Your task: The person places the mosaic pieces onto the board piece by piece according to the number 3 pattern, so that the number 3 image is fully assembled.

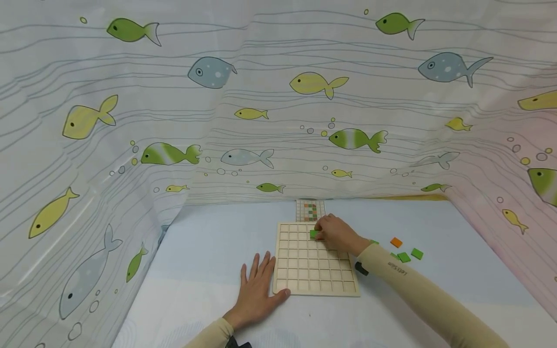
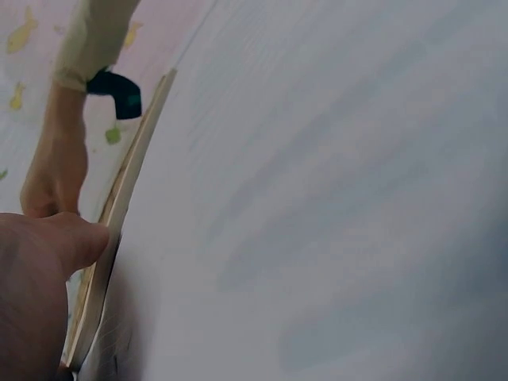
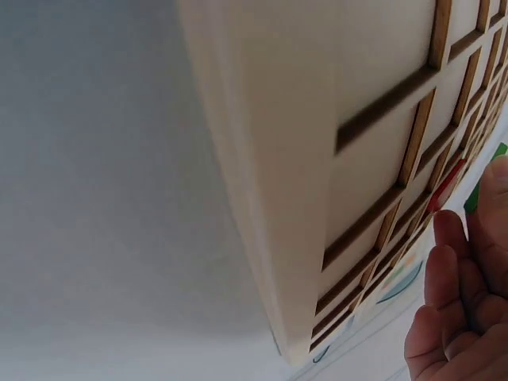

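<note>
A pale wooden grid board lies on the table in front of me. Over its far rows, my right hand pinches a green square tile between thumb and fingers. The right wrist view shows that green tile raised at the fingertips, with a red tile on the board just beside them; the hand hides this red tile in the head view. My left hand rests on the table at the near left corner, fingers spread, thumb against the board's near edge.
Right of the board lie loose tiles: an orange one and several green ones, some partly behind the right forearm. A small printed grid card with coloured squares sits beyond the board's far edge. A fish-patterned curtain encloses the table.
</note>
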`<action>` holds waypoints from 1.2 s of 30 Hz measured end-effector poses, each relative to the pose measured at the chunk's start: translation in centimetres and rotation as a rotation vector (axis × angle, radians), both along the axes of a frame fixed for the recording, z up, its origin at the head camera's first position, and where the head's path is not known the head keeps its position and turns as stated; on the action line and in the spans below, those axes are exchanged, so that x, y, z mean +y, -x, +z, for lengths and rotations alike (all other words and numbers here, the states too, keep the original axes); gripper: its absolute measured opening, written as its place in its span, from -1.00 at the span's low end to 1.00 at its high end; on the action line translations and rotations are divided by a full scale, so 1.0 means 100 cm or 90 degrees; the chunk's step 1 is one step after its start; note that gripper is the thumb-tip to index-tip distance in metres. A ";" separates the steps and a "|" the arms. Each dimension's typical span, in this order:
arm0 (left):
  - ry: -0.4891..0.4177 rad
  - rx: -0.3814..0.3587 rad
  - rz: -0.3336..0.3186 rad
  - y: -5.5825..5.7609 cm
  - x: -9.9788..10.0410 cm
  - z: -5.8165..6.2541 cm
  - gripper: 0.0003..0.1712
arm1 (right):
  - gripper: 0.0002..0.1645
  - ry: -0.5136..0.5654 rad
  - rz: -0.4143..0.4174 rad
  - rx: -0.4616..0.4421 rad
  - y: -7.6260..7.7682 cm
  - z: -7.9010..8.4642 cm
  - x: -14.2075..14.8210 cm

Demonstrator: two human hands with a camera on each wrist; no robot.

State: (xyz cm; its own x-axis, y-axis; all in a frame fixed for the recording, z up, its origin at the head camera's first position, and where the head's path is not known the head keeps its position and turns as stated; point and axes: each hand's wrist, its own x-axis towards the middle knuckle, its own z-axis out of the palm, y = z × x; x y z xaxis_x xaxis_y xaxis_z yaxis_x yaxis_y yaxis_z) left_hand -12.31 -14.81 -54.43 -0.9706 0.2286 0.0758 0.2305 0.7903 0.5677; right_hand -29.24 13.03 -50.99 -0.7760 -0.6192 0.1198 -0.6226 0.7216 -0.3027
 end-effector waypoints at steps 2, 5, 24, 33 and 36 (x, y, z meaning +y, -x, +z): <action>0.001 0.002 0.000 0.000 0.000 -0.001 0.08 | -0.70 -0.003 0.019 0.031 -0.002 -0.001 0.000; 0.002 0.005 0.001 0.000 0.000 -0.002 0.08 | -0.72 -0.007 0.042 0.074 -0.003 -0.002 -0.001; 0.011 0.011 0.002 0.000 -0.001 -0.003 0.09 | -0.72 -0.019 0.034 0.102 -0.003 -0.005 -0.001; 0.010 0.029 0.001 0.001 -0.001 -0.004 0.08 | -0.74 -0.015 0.035 0.074 0.000 -0.003 -0.003; 0.007 0.029 0.001 0.000 0.000 -0.003 0.08 | -0.75 -0.020 0.029 0.062 0.000 -0.002 -0.003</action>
State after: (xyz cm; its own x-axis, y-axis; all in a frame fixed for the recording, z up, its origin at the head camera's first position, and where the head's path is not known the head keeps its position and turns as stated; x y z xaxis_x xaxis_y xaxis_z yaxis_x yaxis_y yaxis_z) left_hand -12.27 -14.84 -54.73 -0.9663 0.2287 0.1179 0.2554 0.7966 0.5479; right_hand -29.21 12.69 -51.18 -0.7326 -0.6583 0.1732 -0.6803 0.6998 -0.2176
